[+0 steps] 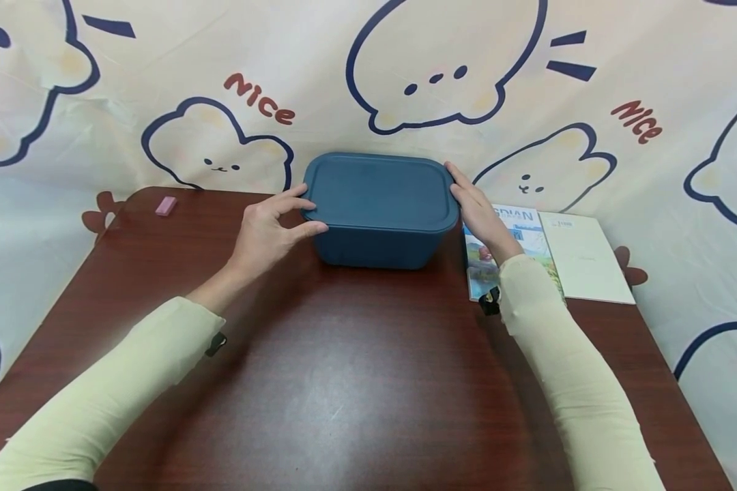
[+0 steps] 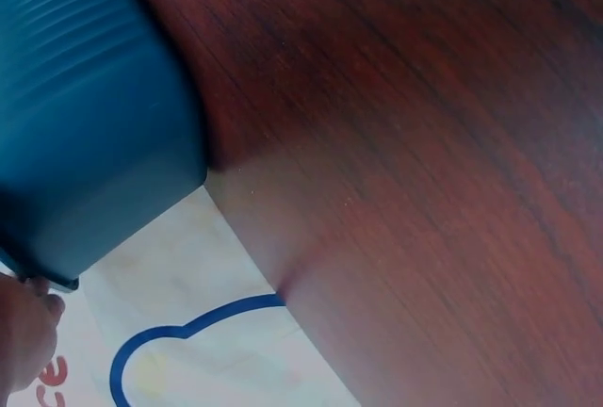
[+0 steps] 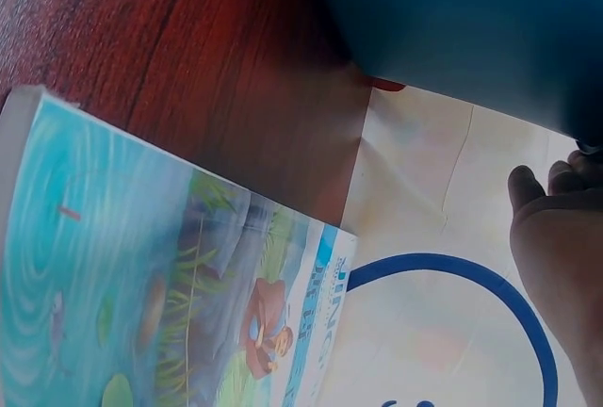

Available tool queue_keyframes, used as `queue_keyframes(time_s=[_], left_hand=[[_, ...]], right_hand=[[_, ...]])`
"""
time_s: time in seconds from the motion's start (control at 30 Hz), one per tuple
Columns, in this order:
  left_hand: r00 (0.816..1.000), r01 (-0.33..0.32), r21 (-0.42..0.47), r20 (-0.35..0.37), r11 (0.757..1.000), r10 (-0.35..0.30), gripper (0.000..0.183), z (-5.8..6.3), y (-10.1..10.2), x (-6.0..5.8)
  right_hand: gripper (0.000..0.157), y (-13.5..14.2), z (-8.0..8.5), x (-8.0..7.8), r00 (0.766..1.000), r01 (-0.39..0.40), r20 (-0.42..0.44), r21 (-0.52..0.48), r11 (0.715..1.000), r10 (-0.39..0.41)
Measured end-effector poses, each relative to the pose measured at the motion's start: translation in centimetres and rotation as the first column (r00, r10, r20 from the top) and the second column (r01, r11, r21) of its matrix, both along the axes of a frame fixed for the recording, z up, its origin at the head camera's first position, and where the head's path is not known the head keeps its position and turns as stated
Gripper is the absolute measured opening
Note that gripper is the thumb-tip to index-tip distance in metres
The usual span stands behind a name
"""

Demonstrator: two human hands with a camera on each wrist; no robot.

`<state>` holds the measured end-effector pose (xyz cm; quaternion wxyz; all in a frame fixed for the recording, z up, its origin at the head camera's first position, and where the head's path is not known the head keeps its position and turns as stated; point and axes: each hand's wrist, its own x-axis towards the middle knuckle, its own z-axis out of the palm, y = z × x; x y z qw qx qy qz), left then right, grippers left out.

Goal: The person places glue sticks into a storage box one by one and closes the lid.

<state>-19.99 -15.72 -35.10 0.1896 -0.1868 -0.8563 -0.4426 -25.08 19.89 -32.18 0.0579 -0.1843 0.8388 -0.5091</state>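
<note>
A dark blue storage box [image 1: 374, 247] stands at the back of the table, its matching lid [image 1: 377, 192] on top. My left hand [image 1: 269, 228] holds the lid's left end, thumb at the front corner and fingers along the side. At the opposite end, my right hand [image 1: 475, 208] holds the lid's right edge near the back corner. Ribbed lines mark part of the box's side [image 2: 104, 96] in the left wrist view. Fingertips of the right hand [image 3: 561, 247] meet the rim in the right wrist view. The inside of the box is hidden.
Right of the box lie a colourful book [image 1: 485, 262] and a pale cream booklet [image 1: 583, 256]. A small pink block [image 1: 166, 206] sits at the table's back left. A cartoon-printed cloth [image 1: 319, 68] hangs behind the dark reddish-brown table [image 1: 319, 382].
</note>
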Motion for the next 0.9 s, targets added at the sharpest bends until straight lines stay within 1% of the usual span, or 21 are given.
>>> queue_keyframes(time_s=[0.17, 0.23, 0.4, 0.47, 0.7, 0.9], left_hand=[[1.0, -0.002, -0.014, 0.018, 1.0, 0.002, 0.042, 0.2, 0.0, 0.1], [1.0, -0.003, -0.016, 0.024, 1.0, 0.003, 0.042, 0.2, 0.0, 0.1], [1.0, -0.001, -0.025, 0.013, 1.0, 0.002, 0.042, 0.3, 0.1, 0.0], [1.0, 0.0, -0.031, 0.01, 1.0, 0.0, 0.042, 0.3, 0.1, 0.0], [0.999, 0.008, -0.05, 0.035, 0.999, -0.006, 0.044, 0.3, -0.1, 0.0], [0.999, 0.018, -0.079, 0.052, 0.997, -0.014, 0.043, 0.5, -0.3, -0.2]], right_hand=[[0.053, 0.0, 0.1, -0.3, 1.0, 0.009, 0.007, 0.009, 1.0, -0.01], [0.053, 0.1, -0.3, -0.9, 1.0, 0.015, 0.008, 0.014, 1.0, -0.015], [0.053, 1.0, -2.1, -2.6, 1.0, 0.028, 0.015, 0.019, 0.999, -0.028], [0.053, 1.1, -2.4, -2.8, 0.999, 0.029, 0.013, 0.018, 0.999, -0.029], [0.053, 1.2, -2.6, -2.7, 0.999, 0.037, 0.024, 0.008, 0.999, -0.037], [0.054, 1.2, -2.7, -2.6, 0.999, 0.048, 0.013, 0.006, 0.999, -0.048]])
